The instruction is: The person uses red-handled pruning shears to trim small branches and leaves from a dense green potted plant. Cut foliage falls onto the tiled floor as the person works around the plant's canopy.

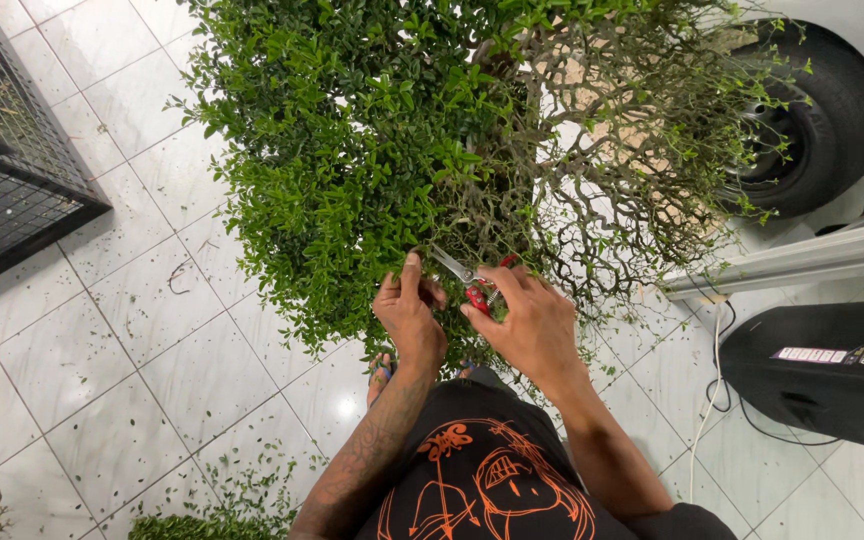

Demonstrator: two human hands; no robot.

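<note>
A dense green shrub [352, 130] fills the upper middle of the head view; its right side [632, 150] is mostly bare twigs with few leaves. My right hand [527, 325] grips red-handled pruning shears [467, 280], whose metal blades point up and left into the foliage. My left hand [410, 315] pinches leafy twigs at the shrub's lower edge, right beside the blades. Below the hands I see my black shirt with an orange drawing [482, 490].
Cut leaves [242, 500] litter the white tiled floor [102, 350] at lower left. A black wire cage [2, 170] stands at far left. A car tyre [812, 120] is at upper right, and a black box with cables [832, 375] at right.
</note>
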